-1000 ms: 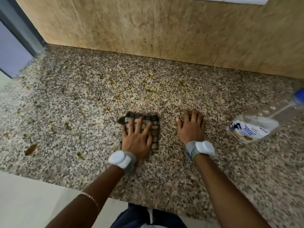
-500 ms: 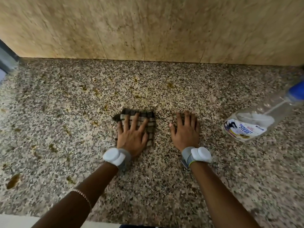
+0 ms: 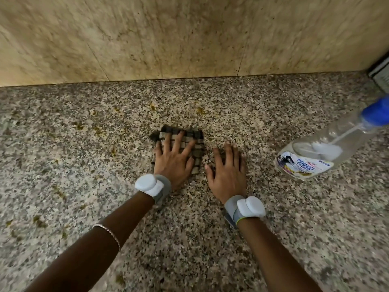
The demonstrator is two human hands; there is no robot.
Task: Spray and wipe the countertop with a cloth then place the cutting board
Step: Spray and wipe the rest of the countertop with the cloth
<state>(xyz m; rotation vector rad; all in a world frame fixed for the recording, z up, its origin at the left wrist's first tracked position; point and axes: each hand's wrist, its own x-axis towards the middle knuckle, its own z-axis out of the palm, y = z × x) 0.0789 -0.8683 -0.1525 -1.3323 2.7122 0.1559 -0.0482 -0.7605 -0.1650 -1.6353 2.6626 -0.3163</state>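
A brown checked cloth point(image 3: 194, 142) lies folded on the speckled granite countertop point(image 3: 210, 239), mid-frame. My left hand point(image 3: 174, 159) presses flat on it with fingers spread. My right hand point(image 3: 228, 171) rests flat on the bare counter just right of the cloth, fingers straight. A clear spray bottle point(image 3: 320, 150) with a blue top stands on the counter to the right, apart from both hands. Brownish-green stains point(image 3: 96, 130) dot the counter left of and beyond the cloth. No cutting board is in view.
A beige marble wall point(image 3: 168, 39) rises along the counter's back edge. A dark-edged object point(image 3: 381, 73) shows at the far right by the wall. More small stains point(image 3: 40, 221) lie on the near left of the counter.
My left hand has pushed the cloth a little farther from me toward the wall. My right hand stays flat beside it. The view has shifted right and forward.
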